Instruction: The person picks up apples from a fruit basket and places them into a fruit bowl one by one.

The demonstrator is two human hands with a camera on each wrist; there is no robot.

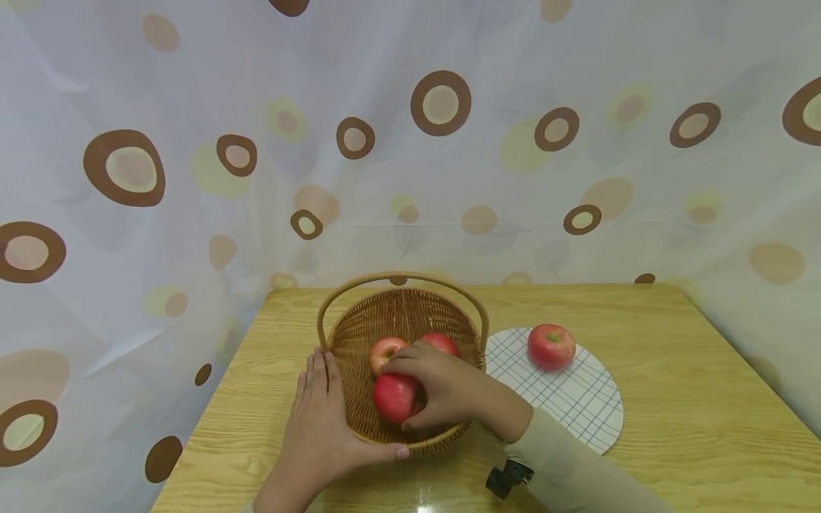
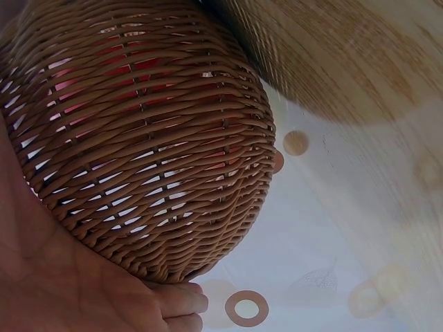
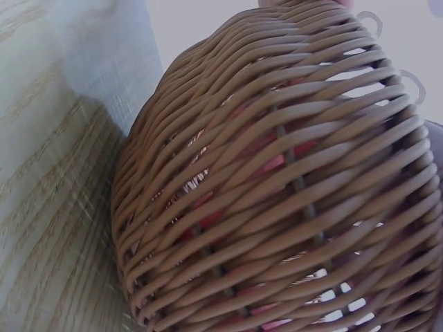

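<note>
Right hand (image 1: 442, 381): is gripping a glossy red round apple (image 1: 393, 399) inside a brown woven wicker basket (image 1: 410, 308), toward the front.
Left hand (image 1: 323, 427): is resting straight fingers against the basket's left side, thumb along the front rim.
Basket: is also holding a yellowish-red round apple (image 1: 385, 353) and a partly hidden red apple (image 1: 440, 344).
Flat white grid-patterned mat (image 1: 593, 410): is lying right of the basket, bearing a red rounded apple (image 1: 551, 348), nearer the right hand.

The basket (image 1: 404, 308) stands on the table (image 1: 680, 370) with 3 apples (image 1: 393, 399) in it: 1 before, 2 behind. Right of the basket lies a mat (image 1: 577, 410), 1 other apple (image 1: 550, 349) on its back part. Behind the table hangs a curtain (image 1: 487, 157).
</note>
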